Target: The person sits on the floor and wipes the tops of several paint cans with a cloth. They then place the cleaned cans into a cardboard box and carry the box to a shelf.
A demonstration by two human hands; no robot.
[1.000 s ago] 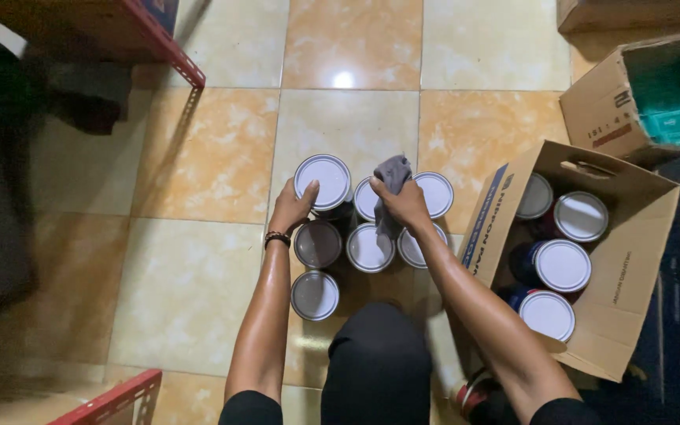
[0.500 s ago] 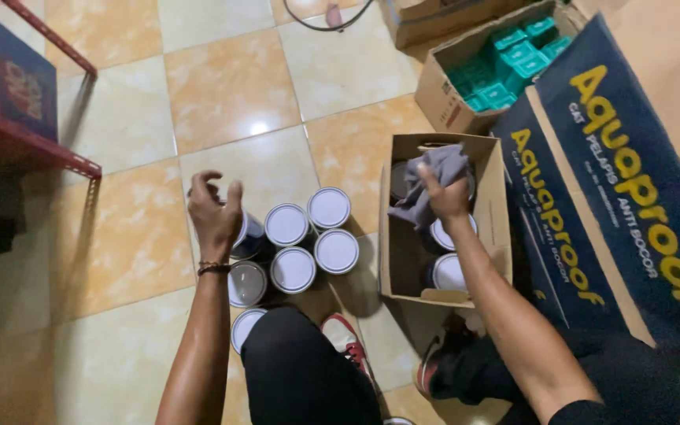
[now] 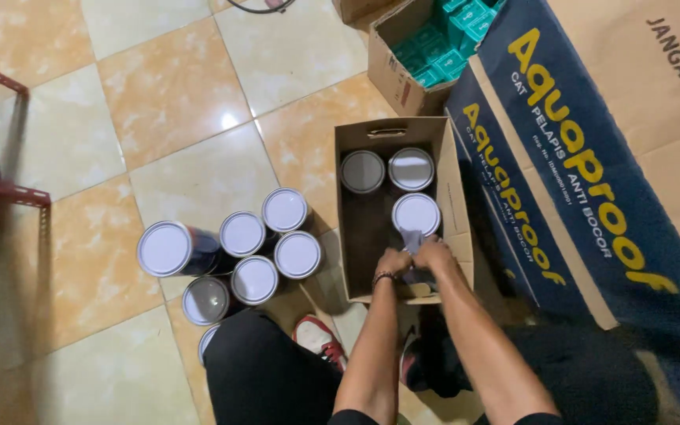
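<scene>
Both my hands are down inside an open cardboard box [image 3: 391,130] on the tiled floor, at its near end. My right hand [image 3: 437,256] grips a grey cloth [image 3: 412,238]. My left hand [image 3: 393,262], with a dark wristband, is pressed close beside it, fingers curled over something I cannot see. Three round cans with white lids [image 3: 416,213] stand in the box, just beyond my fingers. Left of the box, several more white-lidded cans [image 3: 254,279] stand clustered on the floor.
A large dark blue and brown carton [image 3: 592,181] lies right against the box. Behind it is an open box of teal packets [image 3: 426,51]. A red metal shelf frame [image 3: 5,193] stands at the left. My knee and a red and white shoe [image 3: 316,337] are below.
My left hand has left the cans on the floor and moved into the box beside my right hand. The right hand with the cloth has dropped lower in the box. The view has shifted right.
</scene>
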